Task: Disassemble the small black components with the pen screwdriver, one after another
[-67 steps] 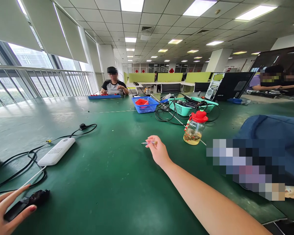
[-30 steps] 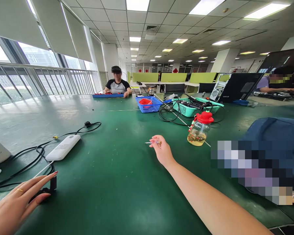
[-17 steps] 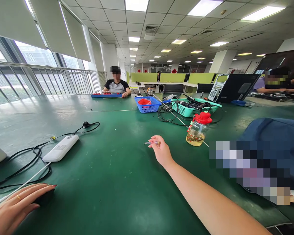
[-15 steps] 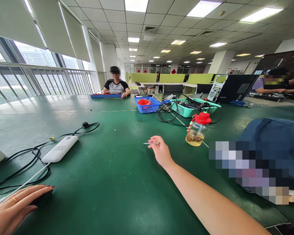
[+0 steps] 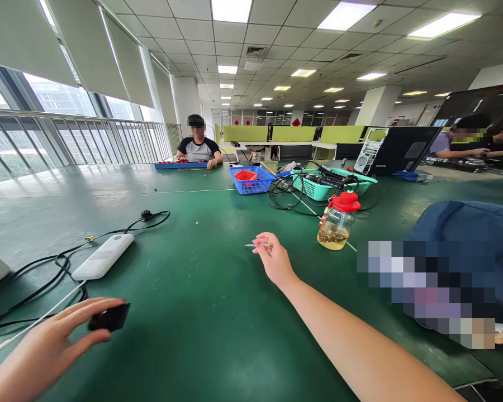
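My left hand point(image 5: 62, 335) grips a small black box-like object point(image 5: 111, 317) between thumb and fingers at the lower left. Its exact kind does not show, and the fingers cover part of it. Farther forward, near the middle of the green tabletop point(image 5: 193, 346), my right hand point(image 5: 274, 259) is closed around a slim screwdriver point(image 5: 269, 245). The screwdriver's thin metal tip points left, and its clear, purplish handle shows between the fingers. Beyond my left hand lies a white power strip point(image 5: 104, 257).
Black cables point(image 5: 61, 259) curl on the left. A red-lidded bottle point(image 5: 335, 223) and a dark blue bag point(image 5: 465, 234) stand to the right. Farther back are a blue basket point(image 5: 251, 187), a green basket point(image 5: 318, 191) with cables, and a black computer case point(image 5: 406, 151). A person point(image 5: 198, 146) sits opposite.
My left hand has moved right and turned, bringing the black object off the table and into clearer view. The right hand and screwdriver have stayed in place.
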Tool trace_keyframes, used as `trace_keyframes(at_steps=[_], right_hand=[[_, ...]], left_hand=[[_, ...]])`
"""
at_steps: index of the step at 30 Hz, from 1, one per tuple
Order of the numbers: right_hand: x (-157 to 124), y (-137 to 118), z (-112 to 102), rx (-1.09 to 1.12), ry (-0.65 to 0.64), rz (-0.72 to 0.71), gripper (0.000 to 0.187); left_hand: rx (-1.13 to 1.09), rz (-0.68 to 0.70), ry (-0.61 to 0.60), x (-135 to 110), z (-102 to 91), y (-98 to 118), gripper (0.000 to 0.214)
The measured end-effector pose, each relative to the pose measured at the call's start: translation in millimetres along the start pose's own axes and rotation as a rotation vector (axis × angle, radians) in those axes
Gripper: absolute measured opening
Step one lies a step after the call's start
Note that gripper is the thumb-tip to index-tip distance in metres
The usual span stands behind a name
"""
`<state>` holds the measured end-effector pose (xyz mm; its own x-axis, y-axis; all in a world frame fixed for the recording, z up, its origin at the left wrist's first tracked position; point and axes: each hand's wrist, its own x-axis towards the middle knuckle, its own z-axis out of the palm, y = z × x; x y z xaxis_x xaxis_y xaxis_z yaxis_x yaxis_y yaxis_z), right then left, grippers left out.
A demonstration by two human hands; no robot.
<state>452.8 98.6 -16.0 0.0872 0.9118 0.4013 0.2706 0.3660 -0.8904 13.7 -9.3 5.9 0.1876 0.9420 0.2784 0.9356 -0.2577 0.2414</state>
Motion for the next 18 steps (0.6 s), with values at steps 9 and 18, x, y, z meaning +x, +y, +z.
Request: trace_keyframes(at_steps=[9,18], right_hand=[[-7.5,-13.1,-4.4,-0.156,-0.097,-0.294,0.019],[-13.2,-25.1,-10.7,-0.285,-0.069,-0.491,0.018]], left_hand=[[-0.228,0.275,-0.261,116.3,43.0,195.6,0.039],[-0.28,0.191,-0.143,163.6,112.3,221.4,0.05]])
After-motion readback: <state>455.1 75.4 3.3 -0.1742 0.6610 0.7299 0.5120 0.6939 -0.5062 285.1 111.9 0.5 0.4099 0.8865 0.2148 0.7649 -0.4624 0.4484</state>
